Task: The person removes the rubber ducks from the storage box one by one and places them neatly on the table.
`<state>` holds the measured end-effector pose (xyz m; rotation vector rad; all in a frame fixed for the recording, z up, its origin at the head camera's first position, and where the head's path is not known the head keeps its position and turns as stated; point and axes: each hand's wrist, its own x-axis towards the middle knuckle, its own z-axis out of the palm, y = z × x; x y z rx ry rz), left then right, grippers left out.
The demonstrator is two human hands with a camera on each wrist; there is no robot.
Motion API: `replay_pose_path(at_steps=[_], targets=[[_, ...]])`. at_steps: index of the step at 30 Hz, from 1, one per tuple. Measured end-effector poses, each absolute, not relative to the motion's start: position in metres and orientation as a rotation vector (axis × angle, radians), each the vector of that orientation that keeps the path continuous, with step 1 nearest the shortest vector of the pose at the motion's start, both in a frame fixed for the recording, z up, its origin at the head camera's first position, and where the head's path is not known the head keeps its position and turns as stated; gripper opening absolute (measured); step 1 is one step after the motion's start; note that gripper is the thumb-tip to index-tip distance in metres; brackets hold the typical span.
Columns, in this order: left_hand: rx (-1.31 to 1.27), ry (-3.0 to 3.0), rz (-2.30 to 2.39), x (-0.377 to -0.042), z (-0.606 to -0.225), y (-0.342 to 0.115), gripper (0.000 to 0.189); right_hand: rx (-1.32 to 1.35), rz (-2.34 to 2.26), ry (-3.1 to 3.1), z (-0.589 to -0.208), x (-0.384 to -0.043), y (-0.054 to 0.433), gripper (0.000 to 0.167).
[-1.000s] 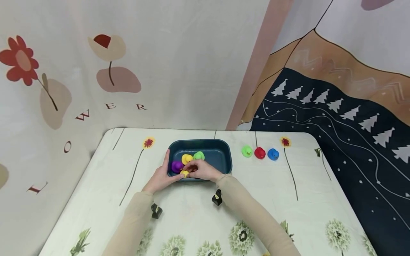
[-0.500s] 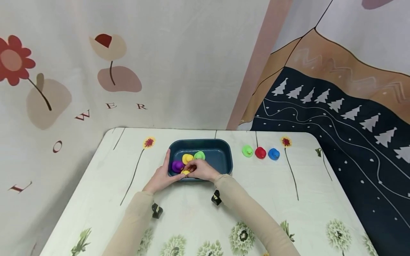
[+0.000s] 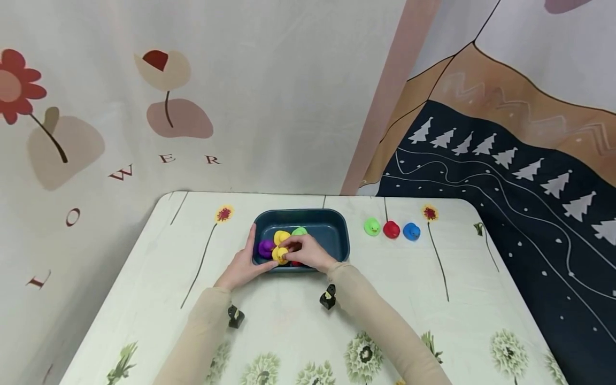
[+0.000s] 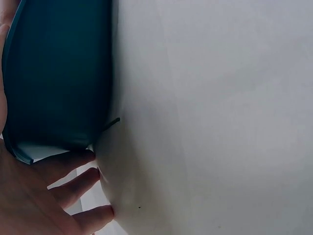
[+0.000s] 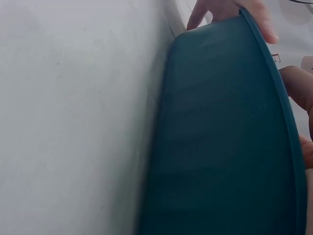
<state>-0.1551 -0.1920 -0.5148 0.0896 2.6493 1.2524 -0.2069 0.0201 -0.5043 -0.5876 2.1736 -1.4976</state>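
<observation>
A dark teal tray [image 3: 332, 238] stands on the table with several small rubber ducks inside. My left hand [image 3: 240, 267] rests against its near left corner, thumb along the front rim; in the left wrist view the fingers [image 4: 73, 191] are spread outside the tray. Over the tray's front, my right hand [image 3: 308, 252] pinches a yellow duck [image 3: 280, 255] between thumb and fingers. A purple duck [image 3: 266, 248] lies left of it, another yellow duck [image 3: 281, 237] behind. A green duck [image 3: 299, 231] and a red one [image 3: 296, 263] are partly hidden by the right hand.
Right of the tray, a green duck [image 3: 372, 227], a red duck [image 3: 391, 230] and a blue duck [image 3: 411, 231] sit in a row on the flower-print tablecloth [image 3: 481, 299]. Printed fabric hangs behind the table.
My right hand has shifted slightly right, and the pinched yellow duck shows more fully. The red duck beneath that hand has come into view. My left hand stays in place.
</observation>
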Motion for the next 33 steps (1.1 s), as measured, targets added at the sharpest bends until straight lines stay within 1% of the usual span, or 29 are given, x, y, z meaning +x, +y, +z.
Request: replay_pose_path(at_steps=[12,19,33], targets=[[0.109,2.664,1.246,-0.156,-0.516,-0.193,0.117,-0.627,-1.554,2.211,-0.488,-0.199,0.031,0.025],[0.111,2.656,1.260,-0.155,-0.515,-0.193,0.118,-0.681,-1.570,2.219,-0.494,-0.197,0.039,0.025],[0.081,2.653,1.237,-0.155,-0.516,-0.191,0.115,-0.639,-1.593,2.254,-0.482,-0.193,0.058,0.026]])
